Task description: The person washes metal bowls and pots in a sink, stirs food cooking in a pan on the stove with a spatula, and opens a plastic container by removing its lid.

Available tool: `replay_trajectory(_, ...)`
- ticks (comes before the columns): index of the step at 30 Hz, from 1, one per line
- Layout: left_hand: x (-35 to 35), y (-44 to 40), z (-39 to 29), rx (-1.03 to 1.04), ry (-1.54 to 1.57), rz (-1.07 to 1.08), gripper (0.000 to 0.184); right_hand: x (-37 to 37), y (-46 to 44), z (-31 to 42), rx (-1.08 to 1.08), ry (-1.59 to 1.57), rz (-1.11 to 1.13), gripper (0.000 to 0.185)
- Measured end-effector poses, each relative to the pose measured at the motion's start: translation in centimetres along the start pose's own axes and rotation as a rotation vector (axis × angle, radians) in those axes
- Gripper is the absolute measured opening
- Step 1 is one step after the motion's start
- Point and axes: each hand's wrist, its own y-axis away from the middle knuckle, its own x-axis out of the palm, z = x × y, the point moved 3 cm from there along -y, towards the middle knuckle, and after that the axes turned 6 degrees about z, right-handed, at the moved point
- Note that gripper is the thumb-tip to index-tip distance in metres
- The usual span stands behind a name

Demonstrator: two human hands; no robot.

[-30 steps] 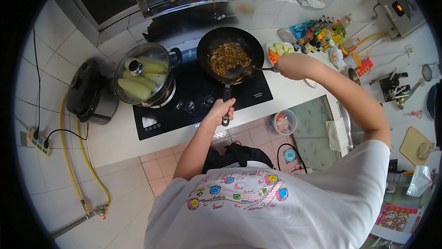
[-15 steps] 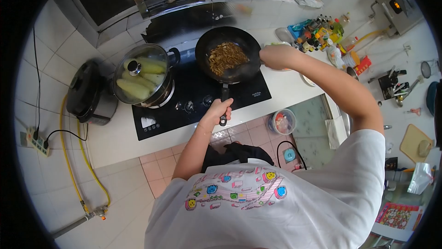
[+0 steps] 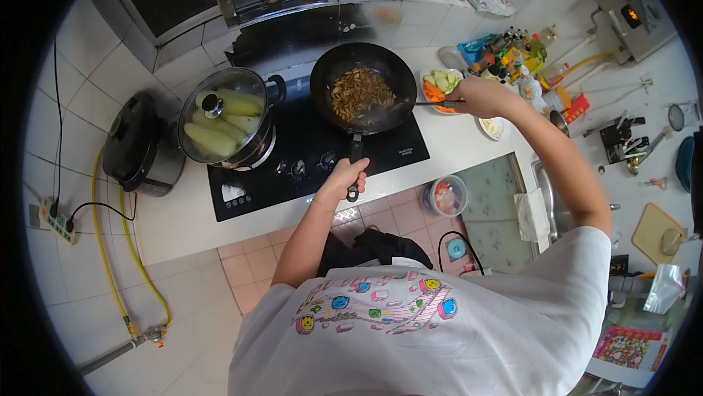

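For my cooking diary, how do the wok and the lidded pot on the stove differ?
The wok is open, while the pot is covered by a glass lid. The wok is black inside; the pot's side is shiny metal. The wok holds small browned pieces, the pot large pale ones that look like corn cobs. The left hand grips the wok's long handle; neither hand touches the pot. Both hold food on the black cooktop.

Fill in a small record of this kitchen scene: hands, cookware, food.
Left hand: gripping a round black wok by its handle
Right hand: holding a slim dark utensil at the wok's rim
Wok contents: small brown pieces
Other cookware: round metal pot, clear glass lid
Pot contents: pale green oblong food
Beside wok: white plate, sliced green and orange vegetables
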Motion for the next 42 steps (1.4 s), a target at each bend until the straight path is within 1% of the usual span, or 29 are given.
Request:
replay_trajectory(3,0.0,0.0,0.3,0.004,-0.033,-0.02,0.027,0.6,-0.4,1.6,-0.089,0.103,0.044,0.023)
replay_trajectory(4,-0.1,0.0,0.5,0.012,-0.058,-0.023,0.027,1.2,-1.2,2.3,-0.093,0.14,0.062,0.017)
replay_trajectory(7,0.0,0.2,0.8,0.017,-0.091,-0.048,0.028,1.9,-2.6,3.8,-0.045,0.108,-0.076,0.013)
replay_trajectory(8,0.1,0.3,0.8,0.021,-0.093,-0.057,0.028,2.1,-2.8,4.1,-0.077,0.14,-0.094,0.013)
replay_trajectory(11,0.1,0.3,0.8,0.044,-0.134,-0.041,0.029,2.9,-2.1,4.6,-0.048,0.128,-0.074,0.013)
replay_trajectory(15,-0.2,0.2,0.4,0.033,-0.097,-0.031,0.028,2.1,-1.0,5.1,-0.079,0.137,0.013,0.013)
replay_trajectory(16,-0.2,0.0,0.6,0.038,-0.082,-0.015,0.028,1.9,-1.2,5.4,-0.093,0.101,-0.05,0.013)
replay_trajectory(19,0.2,-0.3,0.9,0.042,-0.053,-0.024,0.027,2.2,-2.0,6.2,-0.063,0.168,-0.083,0.014)
replay_trajectory(22,0.1,-0.2,0.8,0.051,-0.096,-0.027,0.027,3.2,-1.3,6.1,-0.047,0.208,-0.084,0.015)
replay_trajectory(27,0.1,-0.1,1.0,0.039,-0.095,-0.048,0.028,2.2,-0.8,8.0,-0.036,0.225,-0.078,0.015)
replay_trajectory(32,0.0,-0.5,1.3,0.038,-0.119,-0.062,0.029,5.5,-0.6,7.9,-0.022,0.211,-0.157,0.013)
replay_trajectory(35,-0.3,-0.4,1.0,0.046,-0.131,-0.038,0.03,6.5,0.5,8.0,-0.036,0.198,-0.136,0.011)
replay_trajectory(36,-0.3,-0.3,0.7,0.046,-0.146,-0.04,0.03,6.3,1.0,8.1,-0.012,0.216,-0.113,0.01)
replay_trajectory(39,-0.3,0.0,0.8,0.032,-0.163,-0.045,0.032,5.9,0.6,8.7,-0.107,0.219,-0.197,0.01)
replay_trajectory(40,-0.2,-0.3,0.9,0.037,-0.154,-0.046,0.032,5.2,0.0,9.2,-0.064,0.24,-0.125,0.01)
replay_trajectory(42,-0.4,-0.5,1.1,0.049,-0.149,-0.062,0.034,4.7,-0.9,9.5,-0.05,0.257,-0.104,0.009)
